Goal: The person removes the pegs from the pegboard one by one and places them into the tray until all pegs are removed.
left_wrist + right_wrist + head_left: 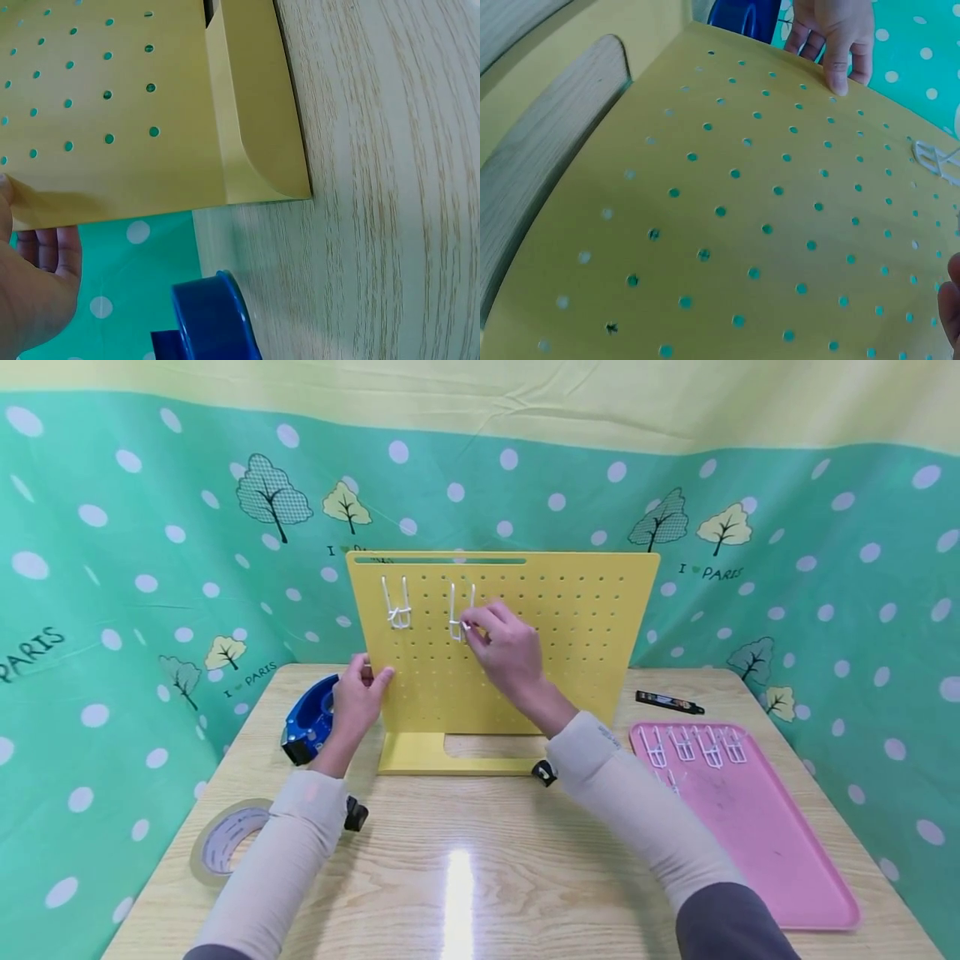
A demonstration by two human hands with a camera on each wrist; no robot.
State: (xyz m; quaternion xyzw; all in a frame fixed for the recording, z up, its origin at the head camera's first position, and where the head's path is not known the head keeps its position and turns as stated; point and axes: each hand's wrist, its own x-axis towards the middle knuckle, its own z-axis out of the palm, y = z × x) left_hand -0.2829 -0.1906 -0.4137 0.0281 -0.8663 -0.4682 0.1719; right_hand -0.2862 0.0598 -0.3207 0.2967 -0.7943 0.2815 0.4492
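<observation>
A yellow pegboard stands upright on its base on the table. My left hand grips its left edge; the left wrist view shows the thumb on the front and the other fingers behind the edge. With thumb and fingertips, my right hand pinches the lower end of a white wire hook, whose two prongs reach up to the holes near the top. To its left, another white wire hook hangs on the board. Only a bit of the right hand's fingers enters the right wrist view.
Several white wire hooks lie at the far end of a pink tray on the right. Behind it is a black pen-like case. A blue tape dispenser and a tape roll sit left. A patterned curtain hangs behind.
</observation>
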